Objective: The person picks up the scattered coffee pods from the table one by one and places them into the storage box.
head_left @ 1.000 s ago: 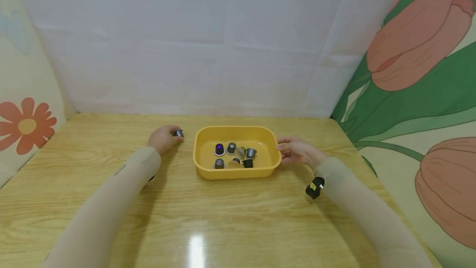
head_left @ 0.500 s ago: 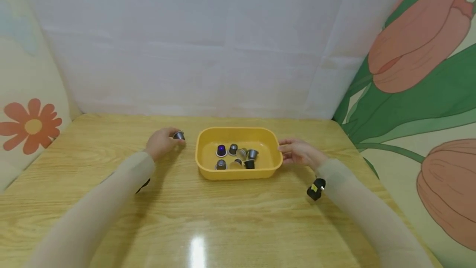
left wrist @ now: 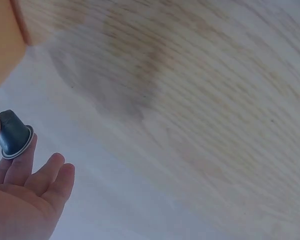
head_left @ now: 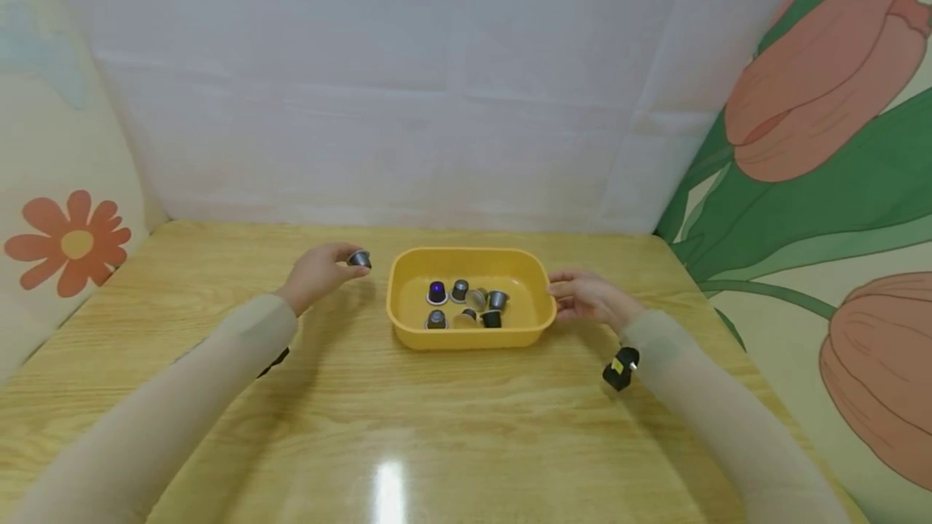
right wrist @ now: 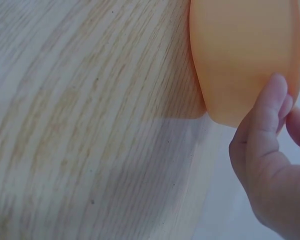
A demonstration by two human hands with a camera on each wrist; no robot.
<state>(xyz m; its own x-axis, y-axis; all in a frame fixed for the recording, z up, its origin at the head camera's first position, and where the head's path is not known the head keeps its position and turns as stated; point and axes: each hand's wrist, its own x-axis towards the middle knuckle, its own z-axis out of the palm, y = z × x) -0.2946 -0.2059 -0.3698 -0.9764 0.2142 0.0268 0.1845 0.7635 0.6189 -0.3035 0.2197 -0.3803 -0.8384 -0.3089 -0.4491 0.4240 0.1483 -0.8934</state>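
Note:
In the head view my left hand [head_left: 315,277] is just left of the yellow bin [head_left: 473,339], above the table. It pinches a dark grey coffee capsule [head_left: 360,259] between thumb and fingertips; the left wrist view shows this capsule [left wrist: 14,136] with its silver rim, the other fingers spread. My right hand [head_left: 593,297] touches the bin's right end. In the right wrist view its fingers [right wrist: 262,125] lie against the outer wall. Inside the bin are several capsules, among them a purple one [head_left: 436,292], a grey one [head_left: 498,300] and a black one [head_left: 491,319].
The bin stands on a wood-grain table [head_left: 437,427]. Behind it hangs a white cloth [head_left: 437,103], and flower-printed panels [head_left: 823,209] flank the sides. A black wrist device [head_left: 620,369] hangs below my right sleeve.
The left hand has lifted slightly and drawn back a little, still pinching the capsule, whose tilt has changed. The view has shifted slightly. The right hand stays at the bin's end.

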